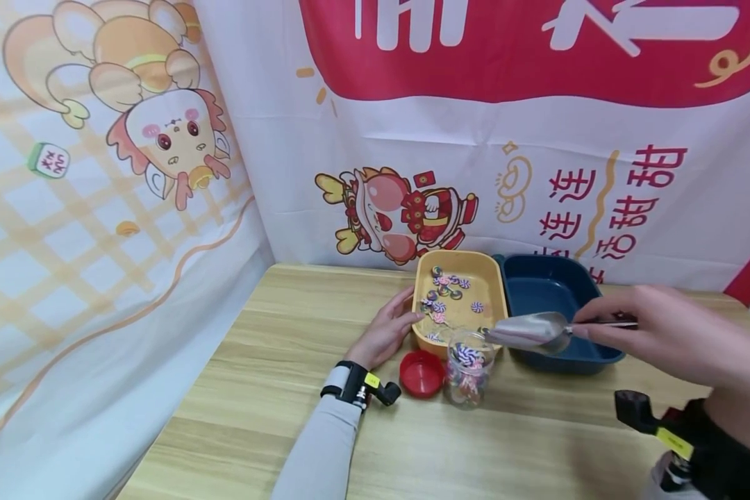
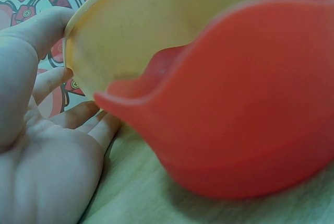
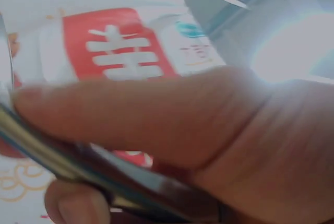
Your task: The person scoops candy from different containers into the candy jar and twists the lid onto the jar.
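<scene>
My right hand (image 1: 656, 337) grips the handle of a metal scoop (image 1: 531, 331), thumb along the handle (image 3: 104, 182) in the right wrist view. The scoop's tip points left, right at the mouth of a clear jar (image 1: 469, 378). Inside the jar are swirled candy-like pieces in several colours. My left hand (image 1: 384, 330) holds the left side of a yellow tray (image 1: 459, 260), thumb at the rim and fingers against the outer wall (image 2: 83, 72). Several small swirled pieces (image 1: 439, 307) lie scattered in that tray.
A red lid-like cup (image 1: 421, 375) with a wavy rim stands on the table (image 1: 275, 347) left of the jar. Right of the yellow tray sits a dark blue tray (image 1: 546, 278). Printed cloth (image 1: 381, 125) hangs behind and along the left.
</scene>
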The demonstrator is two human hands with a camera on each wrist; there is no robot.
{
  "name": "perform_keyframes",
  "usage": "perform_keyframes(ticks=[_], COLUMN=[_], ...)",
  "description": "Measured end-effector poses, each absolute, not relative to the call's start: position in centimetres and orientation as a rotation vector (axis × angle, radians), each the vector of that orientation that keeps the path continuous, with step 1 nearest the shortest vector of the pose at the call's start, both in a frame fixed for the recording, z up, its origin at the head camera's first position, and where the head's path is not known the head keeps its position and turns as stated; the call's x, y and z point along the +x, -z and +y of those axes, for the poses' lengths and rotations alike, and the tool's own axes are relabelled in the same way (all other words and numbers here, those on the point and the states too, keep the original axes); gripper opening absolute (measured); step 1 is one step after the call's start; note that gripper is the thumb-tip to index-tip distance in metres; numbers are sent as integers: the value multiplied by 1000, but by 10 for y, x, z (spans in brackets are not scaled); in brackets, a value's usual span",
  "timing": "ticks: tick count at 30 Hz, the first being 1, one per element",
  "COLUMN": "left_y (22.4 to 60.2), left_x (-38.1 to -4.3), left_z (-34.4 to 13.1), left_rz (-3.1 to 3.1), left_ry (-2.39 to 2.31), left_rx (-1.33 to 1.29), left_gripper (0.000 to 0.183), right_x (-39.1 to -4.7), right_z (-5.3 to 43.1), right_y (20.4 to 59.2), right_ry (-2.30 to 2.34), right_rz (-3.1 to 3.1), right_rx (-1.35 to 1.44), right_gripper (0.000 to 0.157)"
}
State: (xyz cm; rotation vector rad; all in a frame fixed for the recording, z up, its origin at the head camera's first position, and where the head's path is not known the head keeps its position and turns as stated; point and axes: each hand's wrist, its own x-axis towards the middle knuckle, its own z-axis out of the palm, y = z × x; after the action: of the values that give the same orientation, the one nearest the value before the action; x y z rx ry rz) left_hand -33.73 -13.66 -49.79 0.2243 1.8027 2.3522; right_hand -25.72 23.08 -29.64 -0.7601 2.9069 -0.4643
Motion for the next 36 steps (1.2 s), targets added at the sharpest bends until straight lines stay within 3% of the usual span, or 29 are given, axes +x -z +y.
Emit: perform_keyframes(ticks=[13,28,36], left_y=[498,498,497], left_x=[-338,-335,-335], left_z=[-137,-137,-137], left_rz=[1802,1807,1795], left_ry=[-2352,-2339,-2362], left_rx=[210,213,252], left_gripper=[73,74,75], right_x=[-306,-330,-338], right_z=[162,106,91], right_y=[324,371,392], right_ry=[399,626,695], right_rz=[2842,2804,2929], right_rx=[-866,-882,-638], right_gripper=[12,15,20])
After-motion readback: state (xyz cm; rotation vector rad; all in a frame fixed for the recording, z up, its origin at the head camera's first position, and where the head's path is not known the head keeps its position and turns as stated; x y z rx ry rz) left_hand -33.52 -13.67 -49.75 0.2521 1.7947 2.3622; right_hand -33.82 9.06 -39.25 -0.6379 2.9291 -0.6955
